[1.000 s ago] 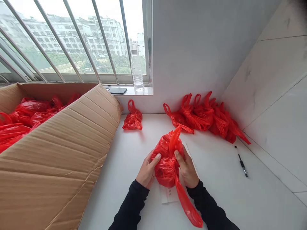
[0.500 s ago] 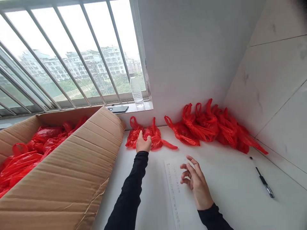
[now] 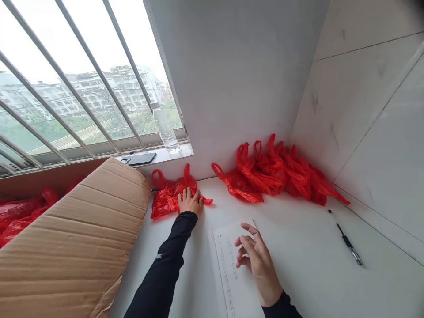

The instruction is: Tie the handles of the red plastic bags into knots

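Red plastic crinkles under the left hand (image 3: 189, 202), which lies flat with fingers spread on a tied bag (image 3: 185, 191) at the far edge of the table (image 3: 298, 247), at about 11 o'clock from the right hand (image 3: 256, 258). That hand hovers, holding nothing, with fingers loosely curled above a printed sheet (image 3: 228, 269). The bag looks light, soft and a little slippery, likely to squash under pressure; its knotted handles seem the surest place to take hold. A second tied bag (image 3: 162, 198) touches it at 9 o'clock, against the cardboard box (image 3: 76, 247). At 2 o'clock a heap of bags (image 3: 278, 174) sits in the corner; a pen (image 3: 347, 243) lies at 3 o'clock. The white table looks smooth, with pale walls and a barred window (image 3: 76, 88).
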`<state>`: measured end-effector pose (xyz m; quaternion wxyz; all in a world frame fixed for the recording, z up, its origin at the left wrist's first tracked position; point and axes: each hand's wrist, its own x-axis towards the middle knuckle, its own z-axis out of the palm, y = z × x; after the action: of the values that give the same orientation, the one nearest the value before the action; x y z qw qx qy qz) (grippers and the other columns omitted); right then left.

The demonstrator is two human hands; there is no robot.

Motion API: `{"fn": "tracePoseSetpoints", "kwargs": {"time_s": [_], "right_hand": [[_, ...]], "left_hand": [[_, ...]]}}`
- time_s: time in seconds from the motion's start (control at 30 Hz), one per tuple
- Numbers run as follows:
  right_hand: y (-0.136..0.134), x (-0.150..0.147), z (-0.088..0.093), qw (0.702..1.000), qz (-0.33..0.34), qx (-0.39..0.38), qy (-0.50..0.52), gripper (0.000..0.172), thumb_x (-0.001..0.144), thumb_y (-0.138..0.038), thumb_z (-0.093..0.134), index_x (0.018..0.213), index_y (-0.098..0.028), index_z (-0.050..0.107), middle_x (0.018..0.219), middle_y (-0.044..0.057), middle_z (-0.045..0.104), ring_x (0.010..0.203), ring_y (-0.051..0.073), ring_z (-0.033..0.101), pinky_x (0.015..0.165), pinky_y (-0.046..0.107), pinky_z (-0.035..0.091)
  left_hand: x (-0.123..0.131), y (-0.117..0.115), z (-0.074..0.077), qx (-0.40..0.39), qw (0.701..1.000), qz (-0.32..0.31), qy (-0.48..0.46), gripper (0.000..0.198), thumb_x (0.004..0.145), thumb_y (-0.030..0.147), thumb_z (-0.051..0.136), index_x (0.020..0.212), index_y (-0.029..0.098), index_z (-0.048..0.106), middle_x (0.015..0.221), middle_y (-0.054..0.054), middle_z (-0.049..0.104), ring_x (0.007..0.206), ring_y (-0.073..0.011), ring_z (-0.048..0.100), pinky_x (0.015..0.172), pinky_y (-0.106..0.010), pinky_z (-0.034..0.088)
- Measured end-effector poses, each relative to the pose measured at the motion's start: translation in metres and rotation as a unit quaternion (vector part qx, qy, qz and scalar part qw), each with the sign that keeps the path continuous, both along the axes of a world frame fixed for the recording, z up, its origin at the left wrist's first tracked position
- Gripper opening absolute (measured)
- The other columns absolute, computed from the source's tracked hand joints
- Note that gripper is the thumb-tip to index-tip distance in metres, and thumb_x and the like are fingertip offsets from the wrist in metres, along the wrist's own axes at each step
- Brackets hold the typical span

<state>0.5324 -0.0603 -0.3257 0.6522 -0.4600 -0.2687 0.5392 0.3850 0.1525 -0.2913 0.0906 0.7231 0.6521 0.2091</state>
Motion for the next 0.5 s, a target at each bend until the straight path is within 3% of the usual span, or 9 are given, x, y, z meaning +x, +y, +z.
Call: {"fn": "tracePoseSetpoints", "kwargs": {"time_s": [0.07,0.13,0.23,0.33,0.4,0.5], "right_hand": [[0.002,0.000,-0.001,1.000,-0.009,0.001,0.004,0.053,0.089,-0.058,0.058,0.128,-0.024,0.045,0.085,0.000,0.058,0.061,0.013,0.052,0.055,0.029,0.053],[0.004,-0.001,-0.002,1.000,-0.020,0.002,0.010,0.054,0.089,-0.059,0.058,0.127,-0.024,0.045,0.083,-0.001,0.058,0.059,0.013,0.052,0.054,0.029,0.052],[0.006,0.000,-0.003,0.999,-0.033,0.002,0.017,0.054,0.088,-0.060,0.058,0.125,-0.023,0.046,0.080,-0.001,0.058,0.057,0.012,0.052,0.052,0.028,0.052],[0.007,0.002,-0.003,0.999,-0.043,-0.002,0.023,0.053,0.087,-0.060,0.059,0.124,-0.023,0.048,0.079,-0.002,0.058,0.056,0.012,0.053,0.052,0.028,0.053],[0.008,0.004,-0.002,0.998,-0.049,-0.005,0.037,0.053,0.087,-0.059,0.059,0.124,-0.023,0.049,0.080,-0.001,0.059,0.058,0.013,0.055,0.053,0.029,0.054],[0.009,0.007,0.000,0.995,-0.058,-0.004,0.076,0.052,0.088,-0.058,0.059,0.125,-0.024,0.051,0.092,0.004,0.064,0.073,0.018,0.064,0.062,0.032,0.058]], "left_hand": [[0.012,0.003,0.009,0.008,1.000,0.004,-0.019,0.044,0.080,0.020,0.060,0.123,0.018,0.066,0.156,-0.017,0.038,0.149,-0.0384,0.020,0.119,-0.055,0.009],[0.037,0.004,0.011,0.002,0.998,-0.003,-0.058,0.037,0.083,0.027,0.059,0.119,0.020,0.067,0.148,-0.017,0.048,0.143,-0.0372,0.032,0.116,-0.052,0.023],[0.086,0.004,0.005,-0.053,0.988,-0.014,-0.144,0.034,0.088,0.046,0.056,0.104,0.019,0.069,0.108,-0.015,0.069,0.112,-0.0320,0.061,0.098,-0.046,0.045],[0.122,0.004,0.001,-0.101,0.964,-0.009,-0.248,0.031,0.088,0.045,0.063,0.095,0.015,0.066,0.093,-0.009,0.068,0.092,-0.0238,0.065,0.087,-0.043,0.050],[0.130,0.001,0.004,-0.108,0.936,-0.016,-0.335,0.028,0.090,0.043,0.061,0.095,0.015,0.064,0.091,-0.005,0.067,0.084,-0.0188,0.065,0.080,-0.039,0.053],[0.117,-0.015,0.019,-0.094,0.874,-0.042,-0.475,0.027,0.090,0.043,0.054,0.087,0.017,0.062,0.081,-0.002,0.066,0.075,-0.0164,0.065,0.070,-0.031,0.053]]}}
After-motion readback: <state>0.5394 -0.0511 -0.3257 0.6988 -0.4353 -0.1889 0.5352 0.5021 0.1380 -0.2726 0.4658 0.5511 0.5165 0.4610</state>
